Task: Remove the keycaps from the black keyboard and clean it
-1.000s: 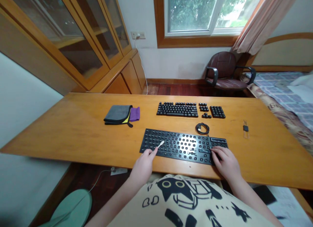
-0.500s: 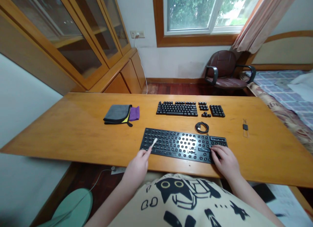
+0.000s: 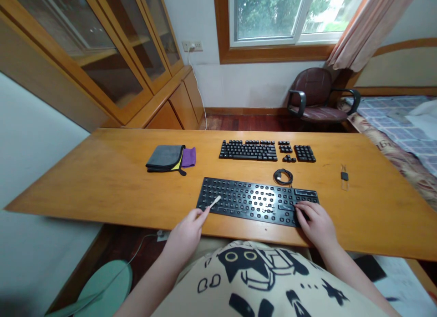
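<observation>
A black keyboard base (image 3: pixel 239 196) with its keycaps off lies near the desk's front edge, bare switches showing and glare over its middle. My left hand (image 3: pixel 191 223) is closed around the handle of a slim white brush (image 3: pixel 215 201). The brush head is over the lower left switches; whether it touches them I cannot tell. My right hand (image 3: pixel 316 221) grips the right end of the keyboard base, thumb at the near edge and fingers curled over the number pad area. A coiled black cable (image 3: pixel 283 176) lies behind the base.
Behind the base, removed black keycaps (image 3: pixel 248 150) sit in keyboard order, with a number pad group (image 3: pixel 305 153) to their right. A folded grey cloth (image 3: pixel 165 157) and a purple cloth (image 3: pixel 189 157) lie at left. A wire keycap puller (image 3: pixel 344 176) rests at right.
My left hand has shifted slightly left, and the brush lies at a flatter slant over the switches. The right hand keeps its place on the keyboard base. The view has moved a little.
</observation>
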Demonstrator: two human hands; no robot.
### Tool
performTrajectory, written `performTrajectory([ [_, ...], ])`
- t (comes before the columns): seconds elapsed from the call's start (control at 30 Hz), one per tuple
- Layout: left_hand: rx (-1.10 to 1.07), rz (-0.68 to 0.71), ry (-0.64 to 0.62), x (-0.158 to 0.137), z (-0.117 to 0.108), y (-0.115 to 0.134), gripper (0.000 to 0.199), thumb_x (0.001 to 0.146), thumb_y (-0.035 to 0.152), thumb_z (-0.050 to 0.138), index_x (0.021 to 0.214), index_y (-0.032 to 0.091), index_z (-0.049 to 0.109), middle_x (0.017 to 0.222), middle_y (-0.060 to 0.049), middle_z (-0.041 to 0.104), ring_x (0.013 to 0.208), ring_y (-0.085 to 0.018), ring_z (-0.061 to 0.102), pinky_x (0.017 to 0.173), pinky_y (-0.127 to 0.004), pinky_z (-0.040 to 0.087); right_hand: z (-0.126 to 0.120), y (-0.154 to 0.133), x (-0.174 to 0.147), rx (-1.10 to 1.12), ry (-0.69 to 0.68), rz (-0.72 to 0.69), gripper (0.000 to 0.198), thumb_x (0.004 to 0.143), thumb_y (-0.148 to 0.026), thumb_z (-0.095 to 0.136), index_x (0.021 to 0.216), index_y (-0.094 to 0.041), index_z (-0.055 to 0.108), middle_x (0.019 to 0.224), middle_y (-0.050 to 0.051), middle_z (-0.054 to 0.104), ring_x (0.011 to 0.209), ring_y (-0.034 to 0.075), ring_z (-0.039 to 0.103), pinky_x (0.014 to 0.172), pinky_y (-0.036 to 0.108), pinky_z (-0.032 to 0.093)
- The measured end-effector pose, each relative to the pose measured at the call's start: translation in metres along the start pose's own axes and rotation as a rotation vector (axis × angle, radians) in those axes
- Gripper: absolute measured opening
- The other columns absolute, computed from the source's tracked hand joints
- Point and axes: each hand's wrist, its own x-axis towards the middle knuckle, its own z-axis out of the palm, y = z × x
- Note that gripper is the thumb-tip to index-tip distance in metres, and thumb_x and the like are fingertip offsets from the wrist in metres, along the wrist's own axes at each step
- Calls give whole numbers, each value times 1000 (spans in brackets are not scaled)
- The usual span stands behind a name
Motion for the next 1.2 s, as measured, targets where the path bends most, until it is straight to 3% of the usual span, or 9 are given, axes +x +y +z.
performTrajectory([
  [0.1, 70, -258, -24, 2, -6, -19, 51, 87, 10, 32, 133, 28, 45, 108, -8, 57, 79, -17, 60, 67, -27, 43, 1, 0, 0, 0, -3, 11, 15, 84, -29, 53, 85, -20, 65, 91, 7, 67, 83, 21, 61, 78, 36, 50],
  [0.2, 123, -429, 98, 6, -17, -35, 48, 88, 13, 31, 130, 25, 49, 110, -10, 57, 80, -20, 60, 66, -29, 44, 1, 0, 0, -7, -9, 17, 15, 84, -28, 53, 85, -19, 65, 91, 7, 67, 84, 21, 61, 78, 36, 50],
  [0.3, 83, -250, 219, 12, -22, -23, 50, 85, 10, 36, 131, 24, 48, 115, -9, 56, 93, -20, 58, 77, -29, 45, 2, -1, 0, -11, -10, 20, 15, 84, -28, 53, 85, -19, 65, 90, 7, 67, 84, 21, 61, 78, 37, 50],
  [0.53, -45, 441, 89, 35, 6, 59, 50, 88, 10, 39, 133, 30, 43, 116, -5, 56, 97, -18, 55, 83, -31, 45, 0, -1, 0, 3, -11, 19, 16, 84, -28, 52, 85, -20, 66, 91, 7, 67, 85, 22, 61, 78, 38, 50],
  [0.7, 14, 546, 11, 49, 15, 74, 45, 89, 16, 42, 132, 31, 45, 114, -6, 57, 99, -20, 54, 82, -34, 45, 1, -1, 0, 7, -17, 32, 15, 84, -28, 53, 86, -19, 65, 92, 7, 67, 86, 22, 61, 79, 37, 50],
  [0.8, 26, 468, 6, 51, 9, 45, 45, 89, 15, 42, 129, 34, 48, 114, -4, 58, 100, -20, 54, 84, -34, 44, 1, -1, -1, 15, -22, 37, 15, 84, -28, 52, 87, -20, 65, 92, 7, 67, 86, 22, 61, 79, 38, 50],
  [0.9, 38, 317, -25, 42, -8, -16, 45, 88, 13, 38, 126, 34, 53, 114, -3, 58, 100, -19, 55, 86, -30, 42, 1, -2, -1, 17, -18, 30, 15, 84, -27, 52, 87, -20, 65, 92, 7, 67, 85, 22, 61, 79, 38, 50],
  [1.07, 204, -217, -66, 8, -44, -114, 44, 87, 15, 37, 121, 33, 57, 102, -2, 60, 86, -19, 59, 73, -28, 42, 0, -2, 1, 3, -12, 26, 14, 83, -26, 53, 86, -19, 65, 90, 7, 67, 85, 22, 61, 78, 37, 50],
  [1.2, 177, -237, 28, 1, -47, -115, 48, 85, 13, 35, 125, 33, 54, 109, -3, 60, 89, -18, 59, 72, -24, 43, 0, -2, 1, -4, -18, 31, 14, 84, -27, 53, 85, -20, 65, 90, 7, 67, 85, 22, 61, 78, 38, 51],
])
